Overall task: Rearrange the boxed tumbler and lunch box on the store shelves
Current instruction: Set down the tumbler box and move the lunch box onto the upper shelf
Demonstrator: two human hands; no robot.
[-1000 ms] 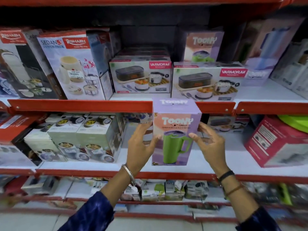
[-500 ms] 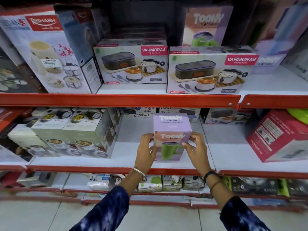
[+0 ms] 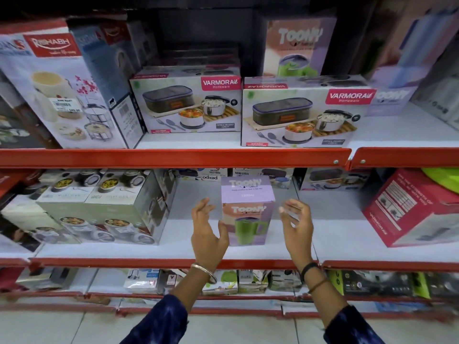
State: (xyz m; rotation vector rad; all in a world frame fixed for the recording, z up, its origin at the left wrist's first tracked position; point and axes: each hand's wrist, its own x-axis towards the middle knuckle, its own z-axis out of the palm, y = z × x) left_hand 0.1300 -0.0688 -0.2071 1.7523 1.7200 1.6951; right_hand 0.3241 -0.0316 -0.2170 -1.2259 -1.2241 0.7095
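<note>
Tumbler box (image 3: 248,212) is standing upright on the middle shelf (image 3: 159,263), both hands hovering spread-fingered and empty, left hand (image 3: 207,232) just beside its left edge, right hand (image 3: 296,225) a little off its right side.

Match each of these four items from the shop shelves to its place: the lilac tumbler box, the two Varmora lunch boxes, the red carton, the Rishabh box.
Items:
1. lilac tumbler box
2. Varmora lunch boxes
3. red carton
4. Rishabh box

Places:
A. upper shelf, far left
B. middle shelf, between the open hands
C. middle shelf, far right
D. upper shelf, centre, side by side

Pairs: 1-B, 2-D, 3-C, 4-A
</note>
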